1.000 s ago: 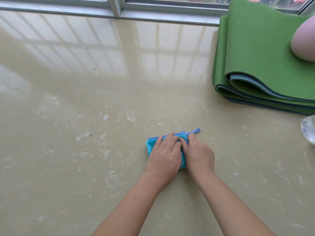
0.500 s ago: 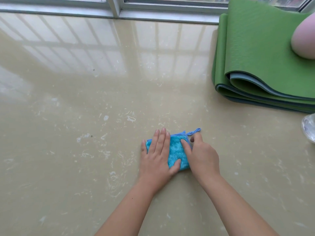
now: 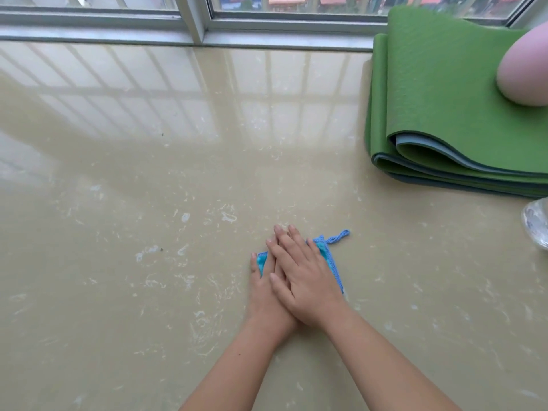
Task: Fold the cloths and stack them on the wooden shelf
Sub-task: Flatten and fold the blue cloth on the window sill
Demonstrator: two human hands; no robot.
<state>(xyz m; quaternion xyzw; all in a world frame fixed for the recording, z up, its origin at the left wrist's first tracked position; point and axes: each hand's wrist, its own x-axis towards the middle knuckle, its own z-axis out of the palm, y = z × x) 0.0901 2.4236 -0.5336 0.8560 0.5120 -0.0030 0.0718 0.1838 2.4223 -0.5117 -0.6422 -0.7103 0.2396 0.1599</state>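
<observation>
Your right hand [image 3: 310, 281] lies flat on top of your left hand [image 3: 262, 301], and together they press down on the small folded blue cloth [image 3: 329, 258]. Both hands have their fingers [image 3: 292, 247] straight and close together, palm down. They grip nothing and only bear on the cloth. Your left thumb [image 3: 254, 262] rests at the cloth's left edge, where a sliver of turquoise pile shows. Most of the cloth is hidden under your hands, but its stitched blue border runs along the right side and its hanging loop [image 3: 338, 237] pokes out from the far right corner. The cloth sits on the glossy beige stone surface [image 3: 133, 203], down and to the left of the folded green mat [image 3: 439, 108] and well apart from it. A pale pink rounded object [image 3: 525, 72] rests on the mat, and a clear shiny object [image 3: 537, 226] shows just below the mat at the picture's edge. The window frame [image 3: 195, 23] runs to the left of the mat's far end.
</observation>
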